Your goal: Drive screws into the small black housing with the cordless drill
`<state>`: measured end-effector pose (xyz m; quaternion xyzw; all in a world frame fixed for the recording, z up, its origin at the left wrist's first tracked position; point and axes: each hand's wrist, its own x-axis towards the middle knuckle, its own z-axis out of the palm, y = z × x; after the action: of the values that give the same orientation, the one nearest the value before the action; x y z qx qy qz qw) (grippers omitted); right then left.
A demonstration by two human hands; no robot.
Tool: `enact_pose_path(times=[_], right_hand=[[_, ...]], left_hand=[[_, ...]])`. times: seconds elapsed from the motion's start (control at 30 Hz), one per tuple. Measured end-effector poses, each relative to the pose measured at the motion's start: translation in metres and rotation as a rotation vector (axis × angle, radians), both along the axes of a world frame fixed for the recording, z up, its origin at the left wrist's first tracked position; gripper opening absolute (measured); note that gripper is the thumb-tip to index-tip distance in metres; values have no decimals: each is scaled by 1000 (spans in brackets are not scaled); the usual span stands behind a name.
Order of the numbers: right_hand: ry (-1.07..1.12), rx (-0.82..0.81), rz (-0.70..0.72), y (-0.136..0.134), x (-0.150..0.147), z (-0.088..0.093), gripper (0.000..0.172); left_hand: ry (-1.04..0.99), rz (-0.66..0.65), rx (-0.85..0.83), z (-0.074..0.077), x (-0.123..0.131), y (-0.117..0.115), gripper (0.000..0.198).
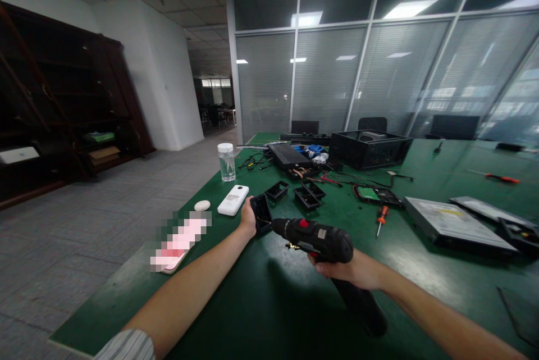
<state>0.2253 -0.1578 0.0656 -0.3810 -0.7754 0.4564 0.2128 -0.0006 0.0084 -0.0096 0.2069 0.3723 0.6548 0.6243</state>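
Observation:
My right hand [349, 267] is wrapped round the handle of a black cordless drill [324, 239], which points left. In my left hand [248, 218] is a black rectangular plastic frame [261, 214], tilted on its edge above the green table. The drill's nose is close to the frame's right side; I cannot tell whether the bit touches it. Just beyond lie more black plastic frames, one [278, 190] by itself and another [307, 198] against a neighbour. A white device like a power bank [233, 200] lies left of my left hand.
On the green table [236, 304] stand a lidded clear jar [227, 162] and a black computer case [370, 149]. To the right lie an orange screwdriver [382, 218], a hard drive [374, 194] and a silver disc drive [455, 228]. A pixelated pink phone [181, 245] lies near the left edge.

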Motion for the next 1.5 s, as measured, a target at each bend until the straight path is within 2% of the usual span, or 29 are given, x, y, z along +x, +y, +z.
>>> enact_pose_path(times=[0.2,0.63,0.83,1.0,1.23,1.5], right_hand=[[-3,-7,9,-1,-2,2,20],[20,-25,-25,1,1,-3,27],[72,-79,-26,-1,-1,0,25],[43,-50,-29,-2,-1,4,25],[79,-95,-31,0,0,-3,26],[21,-49,-18,0,0,-2,23]], left_hand=[[28,-3,19,-1,0,0,23],[24,24,15,4,1,-3,21],[23,2,21,2,0,-3,23],[15,9,24,1,0,-2,23],[19,9,5,-2,-1,1,23],[21,2,17,-3,0,2,24]])
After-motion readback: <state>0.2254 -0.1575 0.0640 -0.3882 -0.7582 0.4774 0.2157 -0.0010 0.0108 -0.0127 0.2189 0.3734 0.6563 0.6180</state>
